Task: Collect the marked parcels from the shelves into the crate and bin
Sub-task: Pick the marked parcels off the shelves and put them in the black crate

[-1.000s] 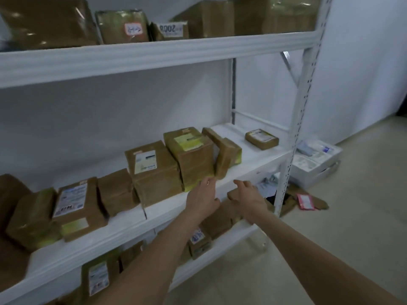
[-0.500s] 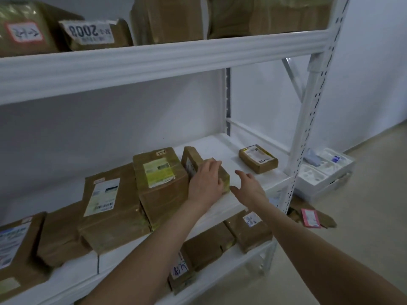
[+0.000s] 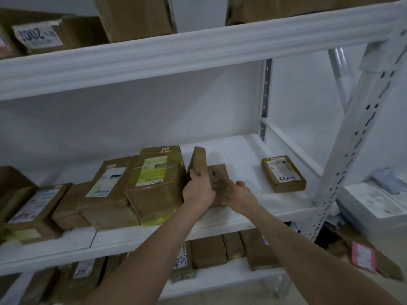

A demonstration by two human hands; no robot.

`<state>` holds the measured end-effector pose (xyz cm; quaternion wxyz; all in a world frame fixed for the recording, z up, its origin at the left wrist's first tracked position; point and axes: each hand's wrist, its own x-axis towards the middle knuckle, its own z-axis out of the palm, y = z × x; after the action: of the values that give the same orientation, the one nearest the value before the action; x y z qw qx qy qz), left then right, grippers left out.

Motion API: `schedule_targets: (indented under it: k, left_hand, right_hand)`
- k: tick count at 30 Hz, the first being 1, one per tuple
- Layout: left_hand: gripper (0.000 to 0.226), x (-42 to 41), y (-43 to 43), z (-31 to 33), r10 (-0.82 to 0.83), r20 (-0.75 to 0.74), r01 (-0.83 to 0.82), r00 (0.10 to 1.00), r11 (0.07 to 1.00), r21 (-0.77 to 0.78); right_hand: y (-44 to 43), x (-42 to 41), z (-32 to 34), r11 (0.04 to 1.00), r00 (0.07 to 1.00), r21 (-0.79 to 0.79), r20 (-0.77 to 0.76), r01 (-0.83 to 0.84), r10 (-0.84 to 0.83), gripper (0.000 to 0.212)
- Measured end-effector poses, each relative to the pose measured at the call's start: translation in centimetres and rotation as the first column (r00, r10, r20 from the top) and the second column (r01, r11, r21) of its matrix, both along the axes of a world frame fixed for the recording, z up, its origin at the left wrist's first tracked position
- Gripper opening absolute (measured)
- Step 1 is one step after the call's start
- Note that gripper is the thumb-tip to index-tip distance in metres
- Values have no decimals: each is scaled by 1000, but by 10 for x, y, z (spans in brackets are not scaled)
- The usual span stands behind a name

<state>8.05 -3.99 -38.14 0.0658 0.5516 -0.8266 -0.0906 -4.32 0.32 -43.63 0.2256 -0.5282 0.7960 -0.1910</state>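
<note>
Two hands (image 3: 199,190) (image 3: 241,195) gripping parcels (image 3: 200,159) (image 3: 218,173), yellow-labelled box (image 3: 154,186) alongside

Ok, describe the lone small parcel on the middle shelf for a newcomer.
On the rack's middle shelf, go to the right end by the perforated upright. The small flat parcel lies alone there, handwritten label up, unlike the packed row leftward.

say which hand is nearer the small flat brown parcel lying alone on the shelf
Right: right hand is left of the small parcel, apart; left hand farther left, gripping a thin upright parcel.
</note>
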Motion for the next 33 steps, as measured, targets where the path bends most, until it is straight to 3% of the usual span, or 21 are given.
schedule_targets:
  k: [5,11,14,18,21,23,25,27,29,30,31,33]
  left_hand:
    - [51,-3,3,-3,6,-93,-5,996,1000,9]
    - [58,-23,7,-3,-28,-254,51,967,995,85]
    - [54,-27,7,-4,-17,-294,32,956,998,46]
    - [53,-18,-3,10,136,-446,-137,885,990,29]
    - [50,-11,-7,28,135,-525,-165,840,986,-11]
    - [49,-4,-7,41,138,-631,-170,763,985,10]
    - [48,5,-8,52,175,-762,-157,624,983,97]
    - [46,15,-10,58,269,-863,-94,428,963,254]
    - [43,23,-11,62,378,-882,6,281,919,395]
    - [43,26,-10,64,402,-878,44,261,903,427]
    - [43,29,-9,65,399,-874,58,278,901,430]
    - [45,35,-8,66,341,-858,26,384,925,379]
  right_hand:
    - [-2,-12,-2,999,999,5,21,-38,38,62]
    - [-3,-34,9,994,988,53,-132,94,-86,51]
    - [-3,-41,19,989,972,28,-189,145,-137,49]
    - [-4,-38,31,992,990,-31,-60,126,-127,61]
    - [0,-36,34,975,984,-132,5,178,-179,58]
    - [0,-32,38,950,974,-220,79,224,-211,61]
    - [-1,-28,46,923,945,-261,243,283,-221,66]
    - [-2,-24,57,900,799,-218,568,378,-198,68]
    - [-1,-22,69,902,447,-78,884,426,-135,53]
    - [1,-22,74,912,312,-41,945,407,-96,45]
    - [2,-23,76,919,269,-38,960,393,-75,41]
    - [4,-26,79,915,295,-72,954,397,-53,35]
